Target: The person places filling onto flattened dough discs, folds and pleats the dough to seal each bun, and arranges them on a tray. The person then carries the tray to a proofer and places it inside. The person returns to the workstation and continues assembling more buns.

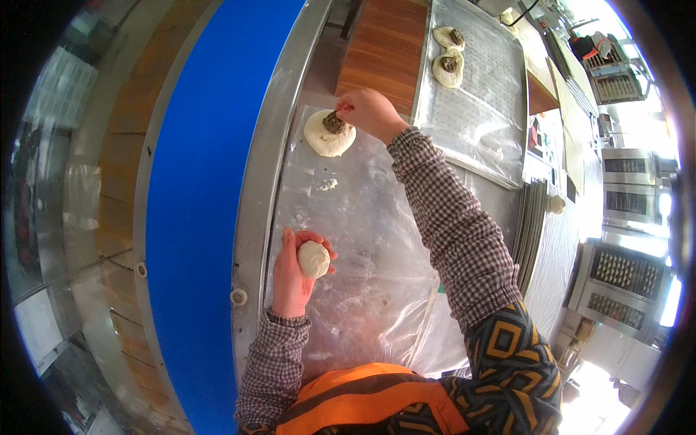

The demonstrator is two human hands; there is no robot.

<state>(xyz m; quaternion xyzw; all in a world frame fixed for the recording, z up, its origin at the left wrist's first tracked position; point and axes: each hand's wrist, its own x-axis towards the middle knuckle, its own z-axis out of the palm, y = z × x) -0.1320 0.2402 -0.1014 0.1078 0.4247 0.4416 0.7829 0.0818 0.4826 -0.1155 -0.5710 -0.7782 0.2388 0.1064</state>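
My left hand (291,279) is cupped around a pale, rounded ball of dough (313,259), low over the work surface. Farther off, my right hand (371,114) reaches over a flattened round of dough (328,147). Its fingers are bent together at a clump of dark, crumbly filling (333,122) lying on that round. The fingertips meet the filling's upper edge; what is between them is partly hidden. Small white dough scraps (328,185) lie on the plastic sheet (377,239) between my hands.
A blue conveyor belt (210,181) with a metal rail (250,239) runs along my left. At the far right, a perforated tray (482,94) under clear plastic carries dough rounds (449,69) with dark filling. A stack of thin trays (531,217) stands beyond my right arm.
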